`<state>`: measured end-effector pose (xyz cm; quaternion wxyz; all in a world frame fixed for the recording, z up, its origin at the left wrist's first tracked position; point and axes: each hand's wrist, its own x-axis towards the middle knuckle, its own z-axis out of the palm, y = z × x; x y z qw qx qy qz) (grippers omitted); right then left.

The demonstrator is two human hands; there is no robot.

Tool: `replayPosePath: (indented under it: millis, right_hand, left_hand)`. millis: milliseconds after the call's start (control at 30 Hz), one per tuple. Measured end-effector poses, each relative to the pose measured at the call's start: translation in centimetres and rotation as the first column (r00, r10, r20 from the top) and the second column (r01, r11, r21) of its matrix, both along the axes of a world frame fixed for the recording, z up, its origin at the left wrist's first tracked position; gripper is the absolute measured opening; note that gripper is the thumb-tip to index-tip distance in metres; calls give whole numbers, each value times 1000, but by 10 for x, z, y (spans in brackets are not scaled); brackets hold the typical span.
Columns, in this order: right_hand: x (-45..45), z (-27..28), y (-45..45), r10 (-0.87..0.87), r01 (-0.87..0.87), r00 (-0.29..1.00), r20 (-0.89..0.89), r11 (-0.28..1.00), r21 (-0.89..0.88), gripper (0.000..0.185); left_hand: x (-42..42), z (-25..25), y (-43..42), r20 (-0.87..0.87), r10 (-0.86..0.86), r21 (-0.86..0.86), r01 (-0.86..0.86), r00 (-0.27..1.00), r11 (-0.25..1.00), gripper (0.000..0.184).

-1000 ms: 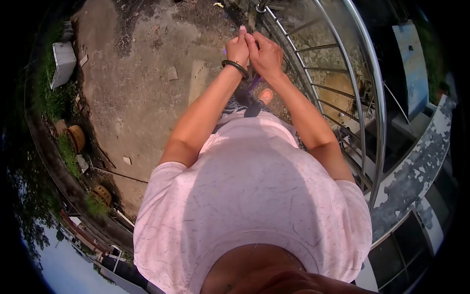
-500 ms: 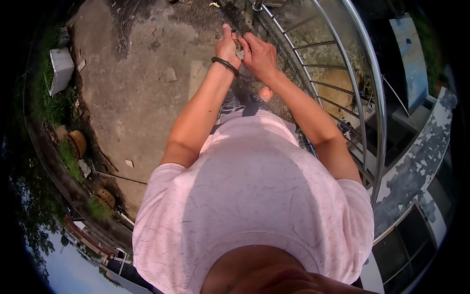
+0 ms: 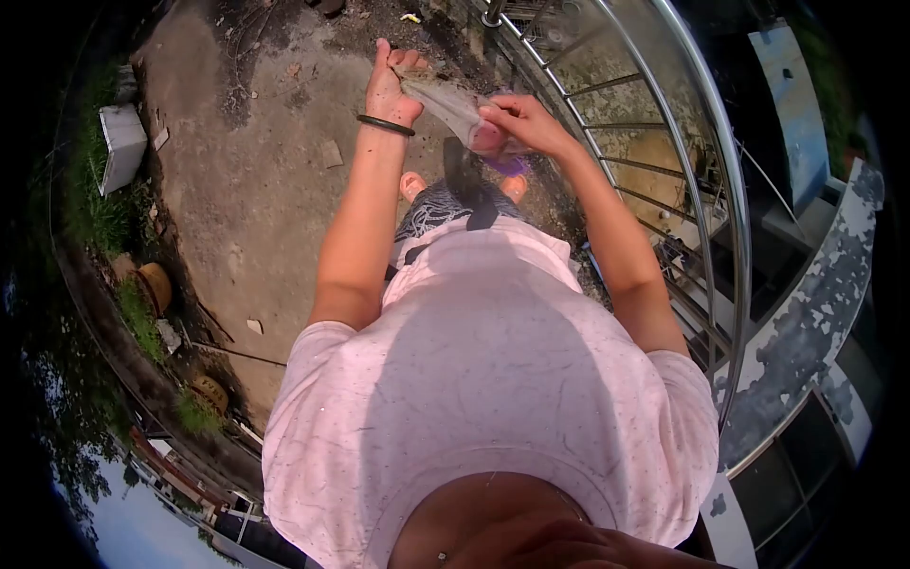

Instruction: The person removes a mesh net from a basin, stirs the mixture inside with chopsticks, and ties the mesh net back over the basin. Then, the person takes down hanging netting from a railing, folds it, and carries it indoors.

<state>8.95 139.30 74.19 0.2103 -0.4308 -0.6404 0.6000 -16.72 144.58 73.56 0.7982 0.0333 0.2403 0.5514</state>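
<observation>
A thin clear plastic bag is stretched between my hands, with dark specks near its left end. My left hand, a dark bracelet at its wrist, has curled fingers around that end, and its thumb points outward. My right hand pinches the bag's other end. A round reddish shape shows through or against the plastic below my right fingers; what it is I cannot make out. Purple material hangs just under it.
A shiny metal railing curves along my right side. Stained concrete ground lies ahead and left. A white box-like object, grass and yellowish pots line the left edge. My feet show below the bag.
My hands have moved apart, the left one leftward and the right one slightly right and down. The plastic, bunched between them before, is now drawn out.
</observation>
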Motion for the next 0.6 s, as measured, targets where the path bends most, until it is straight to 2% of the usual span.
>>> replayPosePath:
  millis: [33,67,100,133,167,200,233,267,300,367,400,433,500,533,567,600]
  right_hand:
    - [-1,8,0,-120,122,992,-36,990,65,30]
    - [-8,23,1,-234,243,969,-79,962,127,27]
    - [-15,32,2,-342,362,931,-130,914,183,25]
    - [-20,33,4,-402,430,903,-152,842,326,23]
    - [-23,38,6,-378,364,924,-52,832,420,23]
    - [-26,45,7,-359,287,932,51,816,502,24]
    - [-29,48,6,-343,199,926,159,799,568,24]
    - [-29,27,10,-304,315,948,-94,857,407,24]
    - [-30,29,9,-387,438,896,-215,848,299,24]
    - [-29,38,11,-556,624,720,-416,780,38,24]
    - [-25,63,8,-634,628,588,-503,749,-210,24]
    - [-18,65,9,-586,617,689,-426,783,-80,25]
    - [-5,69,18,-513,558,823,-243,810,180,28]
    - [-6,69,16,-503,535,837,-216,835,130,30]
    - [-9,65,11,-492,520,848,-199,843,134,30]
    - [-12,58,9,-469,496,864,-186,856,147,31]
  left_hand:
    - [-7,-7,4,42,-54,101,50,998,994,40]
    - [20,31,-5,-471,279,41,-295,837,955,27]
    - [31,42,-11,-766,421,306,-301,486,903,28]
    - [38,50,-13,-836,549,536,-175,28,826,31]
    - [44,61,-15,-659,626,672,49,-417,739,36]
    - [52,75,-22,-553,692,661,261,-465,704,53]
    - [62,75,-30,-586,749,621,422,-310,660,55]
    - [72,71,-39,-624,768,582,568,-147,582,57]
    - [75,63,-47,-664,748,547,688,11,476,59]
    - [47,10,-43,-848,488,167,770,-206,615,58]
    - [33,-7,-46,-877,372,37,730,-304,683,58]
    - [19,-21,-51,-887,243,-93,668,-393,739,57]
    - [-3,-37,-42,-841,-3,-344,530,-541,775,56]
    - [-10,-44,-39,-787,-137,-471,445,-601,762,56]
    - [-8,-47,-25,-961,-95,-219,500,-260,838,58]
    - [0,-45,-9,-994,2,52,441,114,896,60]
